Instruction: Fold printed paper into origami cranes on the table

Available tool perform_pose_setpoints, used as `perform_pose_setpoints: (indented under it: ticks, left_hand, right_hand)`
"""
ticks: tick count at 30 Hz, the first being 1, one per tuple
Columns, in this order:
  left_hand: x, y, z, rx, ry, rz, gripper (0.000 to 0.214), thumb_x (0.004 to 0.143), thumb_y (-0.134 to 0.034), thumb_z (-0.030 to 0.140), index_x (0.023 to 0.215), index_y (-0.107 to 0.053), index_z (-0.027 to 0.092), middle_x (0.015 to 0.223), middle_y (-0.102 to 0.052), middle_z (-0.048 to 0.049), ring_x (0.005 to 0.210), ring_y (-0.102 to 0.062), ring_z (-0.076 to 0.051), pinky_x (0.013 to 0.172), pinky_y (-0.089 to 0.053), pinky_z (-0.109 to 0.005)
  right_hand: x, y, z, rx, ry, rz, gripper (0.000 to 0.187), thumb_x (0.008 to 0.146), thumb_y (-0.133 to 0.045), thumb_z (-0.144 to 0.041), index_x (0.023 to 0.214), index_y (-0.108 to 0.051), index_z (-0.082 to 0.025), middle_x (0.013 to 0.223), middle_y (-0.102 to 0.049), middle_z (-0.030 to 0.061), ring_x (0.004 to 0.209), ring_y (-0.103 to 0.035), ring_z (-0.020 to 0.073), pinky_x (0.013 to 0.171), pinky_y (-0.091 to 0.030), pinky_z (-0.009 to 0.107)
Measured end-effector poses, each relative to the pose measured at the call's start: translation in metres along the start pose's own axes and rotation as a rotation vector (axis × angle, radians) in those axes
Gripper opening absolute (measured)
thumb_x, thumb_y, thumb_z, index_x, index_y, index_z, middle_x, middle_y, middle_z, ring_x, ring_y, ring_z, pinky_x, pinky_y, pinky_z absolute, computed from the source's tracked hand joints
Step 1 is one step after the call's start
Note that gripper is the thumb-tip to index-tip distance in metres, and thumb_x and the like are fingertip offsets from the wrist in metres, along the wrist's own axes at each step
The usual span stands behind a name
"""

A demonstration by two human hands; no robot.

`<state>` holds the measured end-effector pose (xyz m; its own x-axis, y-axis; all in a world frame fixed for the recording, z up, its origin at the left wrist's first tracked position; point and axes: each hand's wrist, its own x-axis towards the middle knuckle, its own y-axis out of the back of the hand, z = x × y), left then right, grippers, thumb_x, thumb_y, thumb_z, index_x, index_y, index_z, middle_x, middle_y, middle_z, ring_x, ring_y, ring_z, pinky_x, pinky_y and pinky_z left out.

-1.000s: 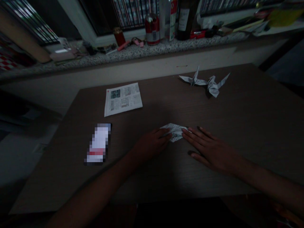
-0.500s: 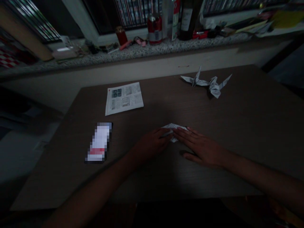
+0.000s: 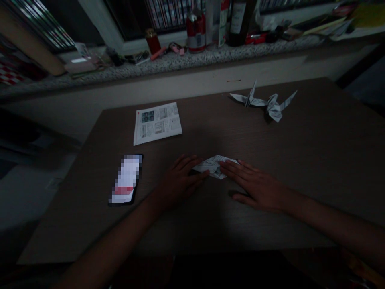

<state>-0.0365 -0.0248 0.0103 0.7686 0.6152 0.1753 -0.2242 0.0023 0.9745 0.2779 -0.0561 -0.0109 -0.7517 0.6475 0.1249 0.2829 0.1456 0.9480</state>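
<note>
A small folded piece of printed paper (image 3: pixel 214 165) lies flat on the dark wooden table (image 3: pixel 300 160). My left hand (image 3: pixel 179 178) rests at its left end, fingertips on the paper's edge. From the right, my right hand (image 3: pixel 255 185) lies flat with its fingers spread and pressing on the paper's right part. Much of the paper is hidden under the fingers.
Two finished paper cranes (image 3: pixel 266 103) stand at the table's far right. A printed sheet (image 3: pixel 157 123) lies far left, and a phone (image 3: pixel 126 179) lies near my left arm. A stone ledge (image 3: pixel 186 60) behind holds a red can (image 3: pixel 196 30), bottles and clutter.
My left hand has slid a little to the left along the paper, uncovering more of it. My right hand moved left onto the paper and stays pressed there.
</note>
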Motion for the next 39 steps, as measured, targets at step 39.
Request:
perform_pose_setpoints:
  ticks: [39]
  left_hand:
    - [0.007, -0.017, 0.017, -0.131, -0.048, -0.177, 0.068, 0.109, -0.038, 0.051, 0.165, -0.019, 0.018, 0.172, -0.018, -0.0126, 0.161, -0.011, -0.024, 0.129, -0.022, -0.046]
  right_hand:
    - [0.009, -0.006, 0.000, -0.015, -0.004, -0.010, 0.091, 0.100, -0.054, -0.055, 0.167, -0.007, -0.016, 0.171, -0.019, 0.0172, 0.158, -0.019, 0.0282, 0.128, -0.020, 0.055]
